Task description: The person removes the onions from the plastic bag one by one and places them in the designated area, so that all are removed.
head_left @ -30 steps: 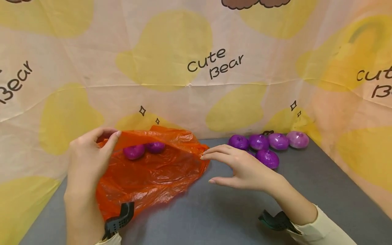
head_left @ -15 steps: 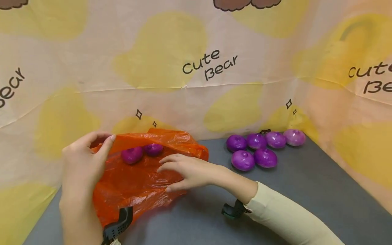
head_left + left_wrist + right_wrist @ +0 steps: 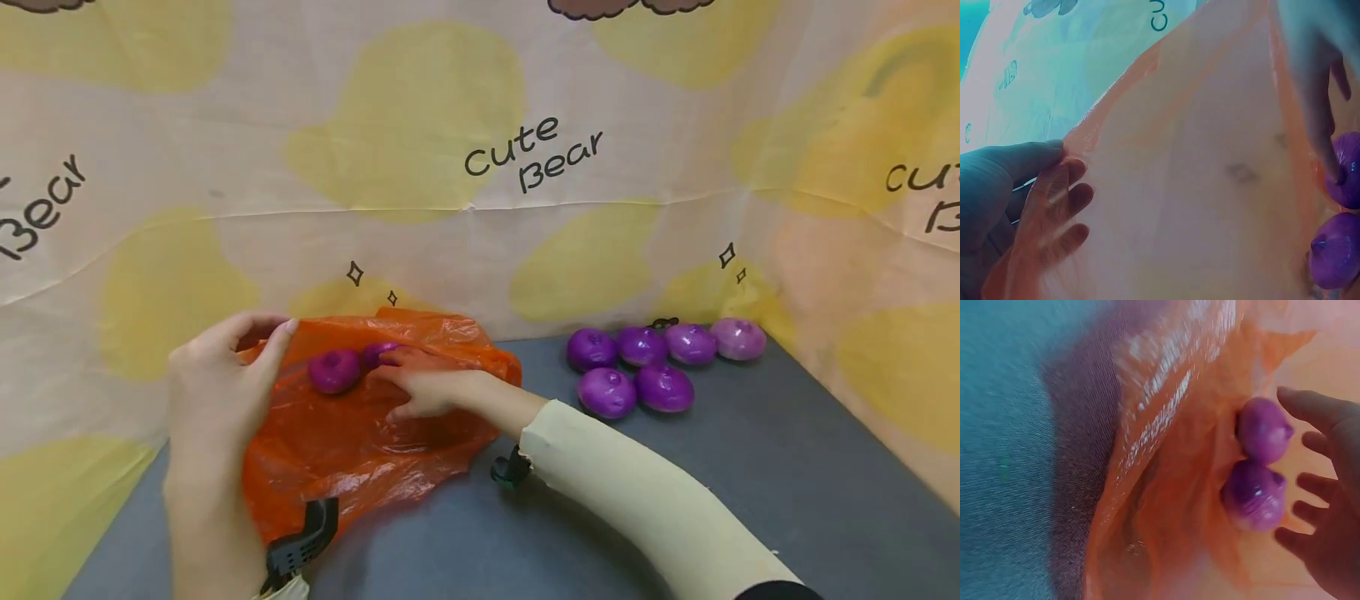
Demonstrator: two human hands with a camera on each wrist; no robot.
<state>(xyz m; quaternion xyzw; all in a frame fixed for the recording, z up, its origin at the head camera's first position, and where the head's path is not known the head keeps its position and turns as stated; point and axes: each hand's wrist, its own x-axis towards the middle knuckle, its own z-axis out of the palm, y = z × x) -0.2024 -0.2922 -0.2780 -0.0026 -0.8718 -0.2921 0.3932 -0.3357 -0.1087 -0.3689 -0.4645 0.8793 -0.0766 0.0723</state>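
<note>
My left hand (image 3: 221, 400) pinches the upper rim of an orange plastic bag (image 3: 352, 442) between thumb and fingers, lifting its mouth. Inside lie two purple onions, a nearer-left onion (image 3: 334, 372) and a second onion (image 3: 375, 353) partly covered by my right hand (image 3: 427, 387). That right hand reaches into the bag's mouth with its fingers spread and holds nothing. In the right wrist view, the fingers are loosely bent beside the onions (image 3: 1264, 430). One fingertip overlaps an onion (image 3: 1347, 172) in the left wrist view; whether it touches I cannot tell.
Several more purple onions (image 3: 607, 392) sit in two rows at the back right of the grey table (image 3: 750, 450). A printed cloth wall (image 3: 420, 150) rises behind and on the right. A black wrist strap (image 3: 303, 542) is on the left wrist.
My right hand has moved left and forward, from beside the bag's right edge into its mouth near the two onions. The left hand keeps its pinch on the rim.
</note>
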